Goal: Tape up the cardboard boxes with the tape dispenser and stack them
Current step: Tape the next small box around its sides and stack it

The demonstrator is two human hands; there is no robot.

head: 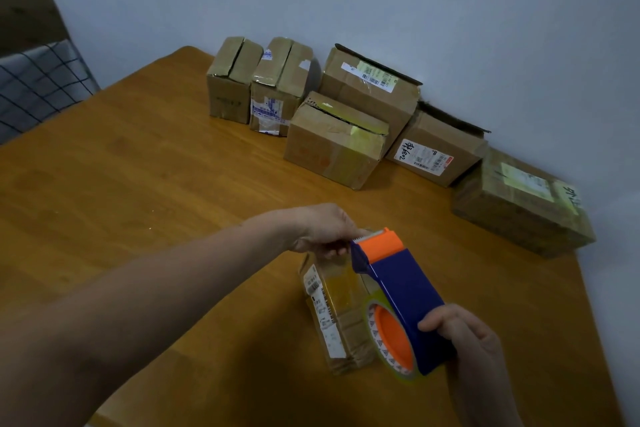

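A small cardboard box point(337, 315) with white labels lies on the wooden table point(156, 184) in front of me. Above it my right hand point(460, 340) grips the handle end of a blue and orange tape dispenser point(398, 288) loaded with a yellowish tape roll. Its orange cutter end points away from me, over the box's far end. There my left hand point(325, 232) has its fingers curled at the cutter, pinching the tape end at the box's far edge. Part of the box top is hidden by the dispenser.
Several more cardboard boxes stand along the wall: two upright ones point(256, 83), a mid-sized box point(336, 142), larger ones point(374, 87) point(436, 149) behind it, and a flat one point(523, 204) at the right. A chair with checked fabric point(38, 80) is at the left.
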